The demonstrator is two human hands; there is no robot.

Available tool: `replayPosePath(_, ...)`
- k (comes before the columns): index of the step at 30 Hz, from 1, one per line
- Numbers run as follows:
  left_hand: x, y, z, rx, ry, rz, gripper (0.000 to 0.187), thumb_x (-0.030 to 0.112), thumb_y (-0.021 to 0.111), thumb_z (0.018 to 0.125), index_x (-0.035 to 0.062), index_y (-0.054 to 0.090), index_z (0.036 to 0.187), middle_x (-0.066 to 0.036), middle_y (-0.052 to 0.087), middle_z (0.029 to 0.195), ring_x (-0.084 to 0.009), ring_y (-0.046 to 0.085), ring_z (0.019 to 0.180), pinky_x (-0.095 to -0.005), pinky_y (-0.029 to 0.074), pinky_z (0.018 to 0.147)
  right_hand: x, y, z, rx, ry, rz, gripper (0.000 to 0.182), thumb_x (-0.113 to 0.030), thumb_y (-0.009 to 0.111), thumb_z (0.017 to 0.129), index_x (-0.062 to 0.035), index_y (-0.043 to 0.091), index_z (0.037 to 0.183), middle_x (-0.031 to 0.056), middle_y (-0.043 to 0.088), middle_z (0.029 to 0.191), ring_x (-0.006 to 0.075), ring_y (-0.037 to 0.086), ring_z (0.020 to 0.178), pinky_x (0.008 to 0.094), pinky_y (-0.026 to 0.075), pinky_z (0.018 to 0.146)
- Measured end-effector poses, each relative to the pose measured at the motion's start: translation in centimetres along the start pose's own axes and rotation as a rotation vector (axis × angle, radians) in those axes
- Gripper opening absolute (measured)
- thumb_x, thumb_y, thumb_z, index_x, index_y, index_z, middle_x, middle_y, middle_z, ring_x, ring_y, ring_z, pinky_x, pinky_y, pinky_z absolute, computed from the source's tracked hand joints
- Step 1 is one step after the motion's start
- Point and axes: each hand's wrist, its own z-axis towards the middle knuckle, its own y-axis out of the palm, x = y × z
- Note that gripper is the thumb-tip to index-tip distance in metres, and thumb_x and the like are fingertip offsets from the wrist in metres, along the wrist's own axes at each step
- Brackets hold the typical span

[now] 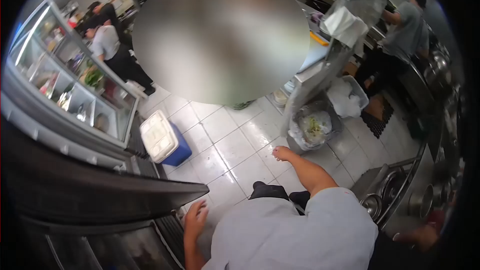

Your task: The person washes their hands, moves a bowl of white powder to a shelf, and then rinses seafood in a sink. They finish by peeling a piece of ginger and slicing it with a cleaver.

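My left hand (pixel 196 218) hangs low on the left, beside the dark edge of a counter or cabinet (pixel 172 188). Its fingers are loosely bent and apart, and nothing shows in them. Out in front on the right, my right hand (pixel 282 153) is held over the tiled floor with its fingers curled in. I see nothing in that hand, though it is small in view. Nearest to it stands a bin lined with clear plastic (pixel 296 137), with green scraps (pixel 313 125) inside.
A blue cooler with a white lid (pixel 172 142) stands on the tiles (pixel 220 155). A glass display case (pixel 75 70) lines the left. People (pixel 107 42) work there, and another person (pixel 405 30) at the right. Pots (pixel 420 200) fill the right-hand shelf. A blurred oval hides the far middle.
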Motion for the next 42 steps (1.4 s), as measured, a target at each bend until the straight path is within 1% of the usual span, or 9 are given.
replayPosePath(2,2.3,0.2,1.4,-0.15,-0.058,0.007,0.029,0.016,0.058,0.085,0.0025,0.057,0.111,-0.011,0.06,0.108,-0.0194,0.058,0.1,-0.0314,0.045,0.084,4.5,2.7,-4.1,0.131,0.09,0.312,0.024,-0.031,0.053,0.084,-0.0103,0.059,0.094,0.0055,0.063,0.079,0.0165,0.06,0.063,0.0294,0.046,0.052)
replayPosePath(3,5.3,6.3,13.0,-0.2,0.029,-0.033,0.03,0.017,0.056,0.087,-0.001,0.057,0.11,-0.011,0.061,0.106,-0.0189,0.058,0.099,-0.0293,0.043,0.086,5.4,-9.8,0.1,0.264,0.079,0.458,0.025,-0.032,0.053,0.084,-0.0099,0.058,0.095,0.0065,0.063,0.082,0.0167,0.06,0.066,0.0301,0.046,0.054)
replayPosePath(4,4.7,7.7,15.4,-0.285,0.041,-0.042,0.031,0.02,0.055,0.087,-0.0006,0.057,0.11,-0.012,0.062,0.105,-0.0191,0.058,0.098,-0.0293,0.044,0.085,7.9,-9.3,-2.5,0.3,0.156,0.666,0.027,-0.034,0.053,0.084,-0.0094,0.057,0.095,0.0074,0.063,0.085,0.0169,0.06,0.069,0.0309,0.046,0.057)
replayPosePath(11,-17.0,11.9,31.0,-0.643,0.108,0.707,0.026,0.023,0.052,0.087,0.0066,0.059,0.106,-0.019,0.061,0.101,-0.0315,0.059,0.093,-0.0417,0.047,0.079,14.1,-4.8,-13.7,0.605,0.173,1.591,0.042,-0.038,0.056,0.085,-0.01,0.052,0.115,0.0111,0.055,0.119,0.0199,0.052,0.106,0.0354,0.04,0.091)
replayPosePath(14,-19.3,11.8,32.0,-0.625,-0.528,0.343,0.045,0.038,0.049,0.085,0.005,0.05,0.115,-0.011,0.056,0.109,-0.0238,0.06,0.091,-0.0393,0.046,0.065,14.7,-5.3,-17.0,0.717,0.141,1.666,0.039,-0.036,0.056,0.085,-0.0102,0.053,0.114,0.0102,0.057,0.116,0.0198,0.054,0.102,0.0355,0.042,0.088)
replayPosePath(19,-21.4,11.0,33.3,-0.68,-0.712,0.349,0.038,0.036,0.05,0.084,0.0052,0.052,0.106,-0.009,0.059,0.097,-0.0214,0.062,0.079,-0.035,0.043,0.054,15.5,-5.8,-19.3,0.908,0.236,1.59,0.032,-0.033,0.055,0.086,-0.0101,0.055,0.108,0.0082,0.061,0.101,0.0182,0.059,0.087,0.0325,0.046,0.075)
replayPosePath(25,-18.1,18.9,43.7,-0.831,-0.429,0.504,0.037,0.036,0.051,0.085,0.0017,0.056,0.099,-0.009,0.061,0.087,-0.0198,0.063,0.075,-0.0357,0.045,0.051,15.9,-6.9,-22.1,1.135,0.124,1.683,0.031,-0.034,0.051,0.088,-0.0103,0.056,0.107,0.007,0.063,0.096,0.0187,0.059,0.084,0.0313,0.047,0.072)
replayPosePath(28,-12.9,25.5,47.2,-0.974,-0.402,0.415,0.044,0.039,0.053,0.084,0.0067,0.049,0.114,-0.011,0.057,0.107,-0.024,0.059,0.093,-0.0404,0.044,0.071,15.4,-5.2,-23.4,1.214,0.258,1.778,0.029,-0.033,0.051,0.088,-0.0112,0.056,0.106,0.0063,0.062,0.097,0.0184,0.059,0.085,0.0316,0.046,0.073)
replayPosePath(42,3.5,54.4,44.1,-1.243,-0.265,0.511,0.038,0.042,0.05,0.087,0.0122,0.05,0.11,-0.006,0.058,0.103,-0.0221,0.059,0.095,-0.04,0.044,0.074,33.3,-12.1,-26.5,1.519,-0.015,2.242,0.023,-0.028,0.058,0.084,-0.0122,0.055,0.1,0.0079,0.063,0.093,0.0181,0.059,0.081,0.0306,0.047,0.07)
